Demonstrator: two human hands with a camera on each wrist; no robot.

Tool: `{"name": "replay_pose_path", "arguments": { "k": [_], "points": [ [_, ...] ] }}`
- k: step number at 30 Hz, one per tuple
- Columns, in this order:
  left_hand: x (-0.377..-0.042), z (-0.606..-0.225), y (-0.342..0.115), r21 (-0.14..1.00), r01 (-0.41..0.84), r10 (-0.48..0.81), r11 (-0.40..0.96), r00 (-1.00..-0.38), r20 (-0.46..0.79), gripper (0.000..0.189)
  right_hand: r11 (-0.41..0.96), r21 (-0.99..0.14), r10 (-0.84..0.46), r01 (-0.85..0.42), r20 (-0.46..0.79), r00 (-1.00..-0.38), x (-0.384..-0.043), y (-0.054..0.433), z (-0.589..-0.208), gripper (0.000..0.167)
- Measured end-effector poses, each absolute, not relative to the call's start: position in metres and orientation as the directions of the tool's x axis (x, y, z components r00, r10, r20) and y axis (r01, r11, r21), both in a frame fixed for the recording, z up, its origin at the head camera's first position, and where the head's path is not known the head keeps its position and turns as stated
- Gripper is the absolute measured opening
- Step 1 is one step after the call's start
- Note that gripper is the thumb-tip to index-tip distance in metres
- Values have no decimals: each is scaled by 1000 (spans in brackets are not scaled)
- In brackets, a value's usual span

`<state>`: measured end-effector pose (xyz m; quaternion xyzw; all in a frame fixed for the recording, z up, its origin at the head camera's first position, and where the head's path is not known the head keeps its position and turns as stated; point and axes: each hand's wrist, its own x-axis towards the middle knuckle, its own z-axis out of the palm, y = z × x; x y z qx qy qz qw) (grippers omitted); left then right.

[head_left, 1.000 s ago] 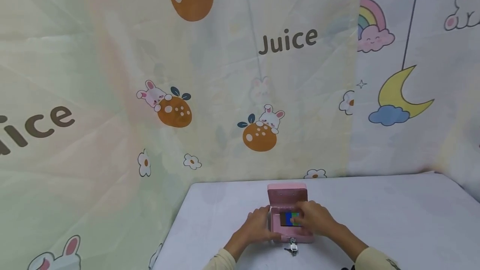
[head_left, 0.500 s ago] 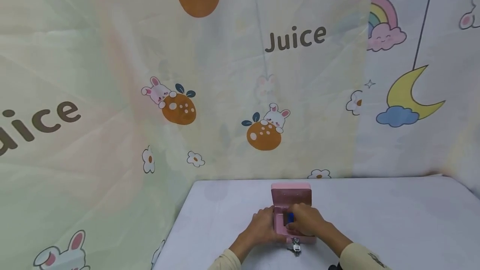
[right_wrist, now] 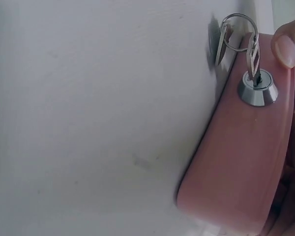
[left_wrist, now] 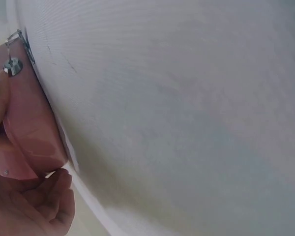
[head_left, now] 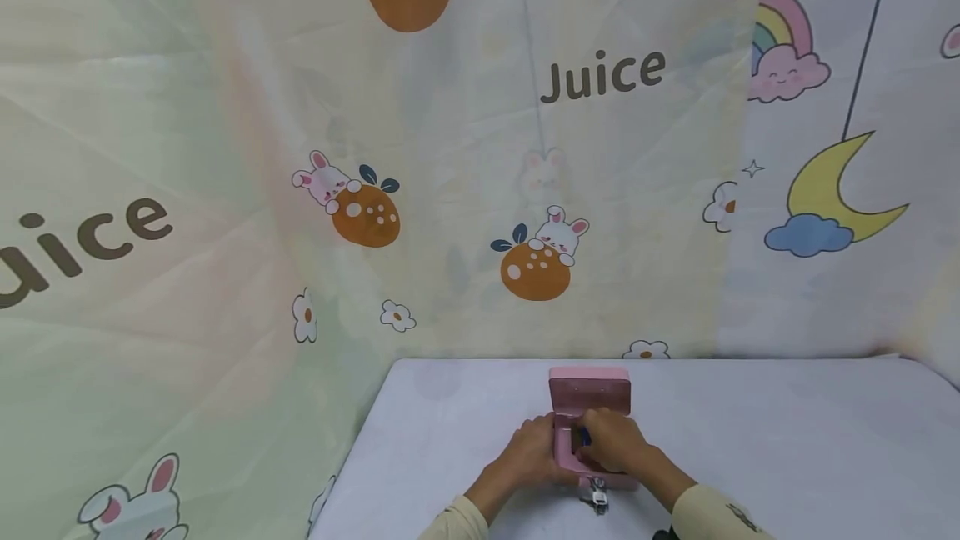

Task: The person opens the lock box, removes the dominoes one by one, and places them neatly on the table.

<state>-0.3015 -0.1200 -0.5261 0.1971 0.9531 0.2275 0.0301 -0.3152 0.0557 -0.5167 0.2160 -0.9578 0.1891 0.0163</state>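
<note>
Gripping the left side of an open-lidded, glossy pink rectangular box point(head_left: 590, 396) with the left hand point(head_left: 531, 452), possibly risking a skid across the white table point(head_left: 757, 427) through a slackened hold, and dipping the right hand point(head_left: 613, 442) (impossible to tell whether pinching) inside, at a partly hidden, small dark-blue item point(head_left: 586, 437).

Tbl point(head_left: 787, 440): white top, far corners rounded, sl. creased; faint grey smudges point(right_wrist: 145, 161) on surf. in R wrist view. Directly on it: pink box point(right_wrist: 236, 157), base down, left of ctr of visible tbl, lid point(head_left: 590, 394) up on far side. Near face: lock point(right_wrist: 258, 91) w/ key in, ring point(right_wrist: 238, 14) + 2nd key point(right_wrist: 221, 46) hanging close to tbl; contact w/ top: can't tell.
</note>
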Motion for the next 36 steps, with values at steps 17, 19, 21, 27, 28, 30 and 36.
{"name": "replay_pose_path", "arguments": {
  "k": [17,19,21,27,28,30,36],
  "points": [
    [-299,-523,-119,465,367,408,805,-913,14,91,743,-479,-491,-467,84,-867,-311,49,-518,37],
    [-299,-522,-118,468,353,399,810,-917,2,91,730,-474,-511,-492,99,-854,-312,49,-520,35],
    [-298,-522,-118,462,352,397,814,-918,-1,91,722,-465,-526,-512,111,-843,-313,48,-522,33],
    [-296,-519,-117,457,367,407,810,-913,12,88,735,-442,-535,-515,89,-840,-315,44,-522,35],
    [-296,-519,-117,460,366,407,809,-913,10,88,735,-440,-536,-515,87,-840,-315,44,-522,35],
    [-296,-518,-117,466,353,401,811,-916,-3,88,737,-442,-535,-512,81,-841,-315,43,-520,34],
    [-298,-517,-117,497,311,385,810,-922,-50,91,736,-481,-525,-477,40,-850,-314,43,-515,26]
  ]
}}
